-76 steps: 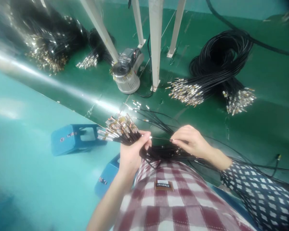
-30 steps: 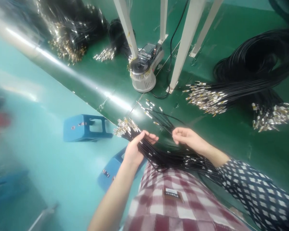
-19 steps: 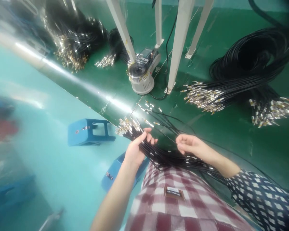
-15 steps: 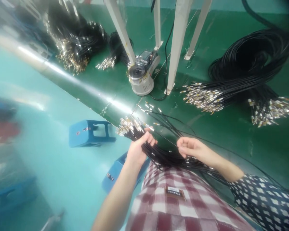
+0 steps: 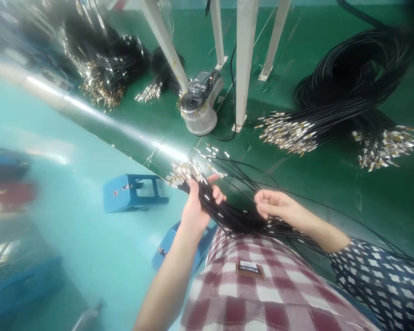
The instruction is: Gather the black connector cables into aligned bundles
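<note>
My left hand (image 5: 197, 206) is closed round a bundle of thin black cables (image 5: 227, 212) just behind their metal-tipped connector ends (image 5: 183, 173), which fan out to the upper left. My right hand (image 5: 275, 205) is pinched on one thin cable (image 5: 243, 192) that runs from the bundle across the table edge. The cables trail over my lap to the right. A few loose cable ends (image 5: 212, 151) lie on the green table (image 5: 331, 184) just beyond my hands.
A grey round tape dispenser (image 5: 199, 105) sits by white frame legs (image 5: 244, 64). Large black cable coils (image 5: 352, 82) with connector ends (image 5: 286, 133) lie at right, other bundles (image 5: 103, 64) at back left. Blue stools (image 5: 133, 193) stand on the teal floor below.
My left hand shifted its grip along the bundle and tilted the connector ends upward. My right hand stayed pinched on a single cable. My head view drifted slightly.
</note>
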